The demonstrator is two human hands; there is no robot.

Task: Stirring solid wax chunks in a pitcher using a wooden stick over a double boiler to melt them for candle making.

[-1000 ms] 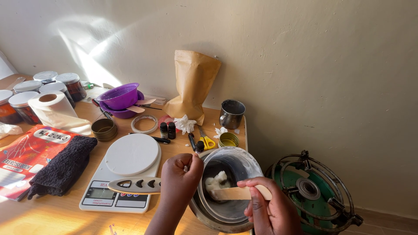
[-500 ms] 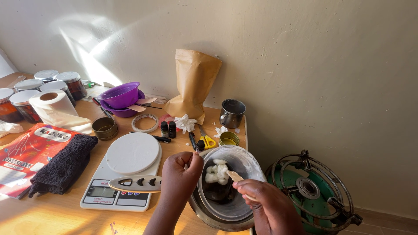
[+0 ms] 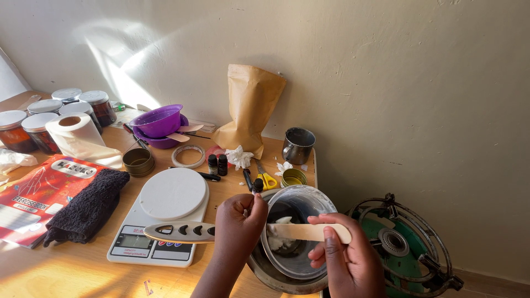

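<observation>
1. The lower rim of the metal pot [image 3: 287, 278] was cut off by the frame edge; what the left hand [image 3: 238, 226] pinched at the bowl's rim was hidden by the fist.
2. A clear bowl [image 3: 298, 232] holding white lumps [image 3: 277, 234] was seated in the pot, at the surface's [image 3: 83, 270] right edge, beside the white scale [image 3: 160, 218].
3. A flat wooden stick [image 3: 309, 232] was held level over the bowl, pinched in the right hand's [image 3: 345, 262] grip.
4. The left grip was pressed together, knuckles up.

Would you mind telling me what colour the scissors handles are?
Yellow; the scissors show best in the head view.
</observation>
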